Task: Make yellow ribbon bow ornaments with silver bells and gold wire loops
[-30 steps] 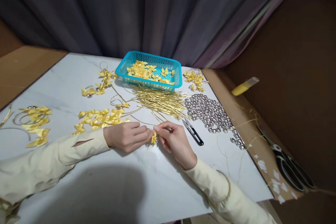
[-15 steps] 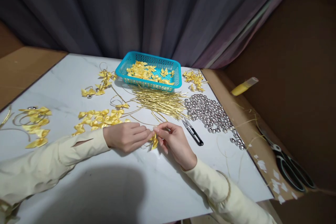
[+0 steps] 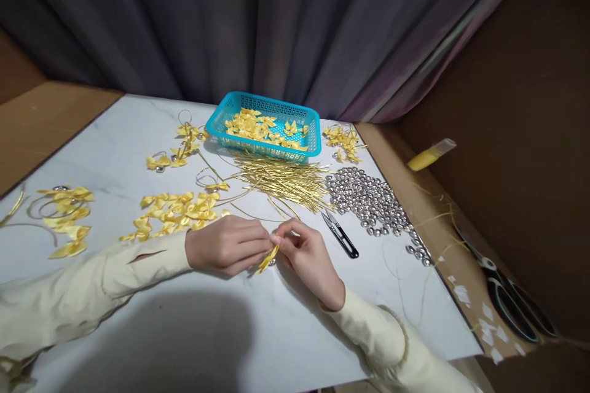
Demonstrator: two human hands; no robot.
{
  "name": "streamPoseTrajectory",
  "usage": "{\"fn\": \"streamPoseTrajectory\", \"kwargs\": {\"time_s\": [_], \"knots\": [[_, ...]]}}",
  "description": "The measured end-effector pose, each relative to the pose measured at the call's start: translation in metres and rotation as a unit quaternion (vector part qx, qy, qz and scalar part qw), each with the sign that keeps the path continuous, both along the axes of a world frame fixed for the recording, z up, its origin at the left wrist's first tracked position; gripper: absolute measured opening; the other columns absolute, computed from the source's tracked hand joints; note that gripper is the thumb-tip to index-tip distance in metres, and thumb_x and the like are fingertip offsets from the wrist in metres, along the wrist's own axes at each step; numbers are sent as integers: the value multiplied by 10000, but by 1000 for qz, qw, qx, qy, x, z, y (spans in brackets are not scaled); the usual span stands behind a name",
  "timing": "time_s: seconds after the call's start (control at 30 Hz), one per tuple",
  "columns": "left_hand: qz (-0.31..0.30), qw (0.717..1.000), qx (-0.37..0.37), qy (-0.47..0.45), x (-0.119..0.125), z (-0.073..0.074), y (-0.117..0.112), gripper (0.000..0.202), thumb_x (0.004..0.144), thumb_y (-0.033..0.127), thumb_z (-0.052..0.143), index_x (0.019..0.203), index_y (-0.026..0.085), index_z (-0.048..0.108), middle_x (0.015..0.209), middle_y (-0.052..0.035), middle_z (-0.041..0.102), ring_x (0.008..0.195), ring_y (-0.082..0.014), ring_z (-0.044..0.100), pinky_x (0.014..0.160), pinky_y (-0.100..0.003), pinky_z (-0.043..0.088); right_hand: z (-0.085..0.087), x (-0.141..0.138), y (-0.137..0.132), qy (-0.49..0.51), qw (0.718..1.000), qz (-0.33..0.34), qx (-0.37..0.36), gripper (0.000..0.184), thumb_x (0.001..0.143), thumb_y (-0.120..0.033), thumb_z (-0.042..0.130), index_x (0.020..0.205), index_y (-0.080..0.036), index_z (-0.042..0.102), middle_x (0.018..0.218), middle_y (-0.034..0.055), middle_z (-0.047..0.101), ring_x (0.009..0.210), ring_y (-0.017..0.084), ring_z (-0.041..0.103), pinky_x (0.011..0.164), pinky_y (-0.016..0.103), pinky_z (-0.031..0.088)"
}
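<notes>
My left hand [image 3: 229, 244] and my right hand [image 3: 308, 259] meet fingertip to fingertip low over the white table. Both are closed in a pinch at a small yellow ribbon bow [image 3: 267, 260], which hangs tilted just below the fingertips. A silver bead [image 3: 272, 262] shows beside the bow. My fingers hide the exact point of grip and any cord there. Just beyond them lies a bundle of gold cords [image 3: 283, 181]. Black thread snips [image 3: 341, 234] rest to the right of my right hand. Several loose yellow bows [image 3: 175, 212] lie beyond my left wrist.
A blue basket [image 3: 221, 112] of yellow bows stands at the back. Silver beads [image 3: 369, 193] are heaped at the right. Bows with cord loops [image 3: 69, 209] lie far left, others [image 3: 343, 140] back right. Large scissors [image 3: 511, 301] and a yellow tube [image 3: 428, 156] are past the right edge.
The bow at my fingertips has turned and tilts down to the left, and the silver bead now shows. My right fingers have curled in tighter. The whole view has shifted slightly.
</notes>
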State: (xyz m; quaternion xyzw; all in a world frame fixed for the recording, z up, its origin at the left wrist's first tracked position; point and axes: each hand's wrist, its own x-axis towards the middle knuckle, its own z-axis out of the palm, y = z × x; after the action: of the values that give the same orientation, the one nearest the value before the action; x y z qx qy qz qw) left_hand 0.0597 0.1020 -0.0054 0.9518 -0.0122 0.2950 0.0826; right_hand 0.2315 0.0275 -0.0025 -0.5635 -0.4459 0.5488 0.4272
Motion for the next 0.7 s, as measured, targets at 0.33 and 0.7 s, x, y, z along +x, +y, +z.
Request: {"fn": "streamPoseTrajectory", "kwargs": {"time_s": [0.33, 0.7], "knots": [[80, 949, -278, 126, 3, 31, -12, 163, 832, 121, 461, 765, 132, 609, 670, -13, 567, 560, -92, 494, 538, -197, 379, 8, 9, 5, 61, 993, 83, -64, 185, 678, -307, 660, 642, -167, 544, 418, -90, 363, 406, 54, 251, 405, 202, 159], [79, 932, -304, 182, 7, 49, -17, 160, 795, 80, 497, 719, 154, 617, 654, 23, 566, 568, -71, 523, 555, -157, 356, 25, 19, 31, 121, 938, 236, -225, 107, 602, -160, 635, 618, -154, 529, 393, -111, 406, 276, -4, 184, 294, 147, 82]]}}
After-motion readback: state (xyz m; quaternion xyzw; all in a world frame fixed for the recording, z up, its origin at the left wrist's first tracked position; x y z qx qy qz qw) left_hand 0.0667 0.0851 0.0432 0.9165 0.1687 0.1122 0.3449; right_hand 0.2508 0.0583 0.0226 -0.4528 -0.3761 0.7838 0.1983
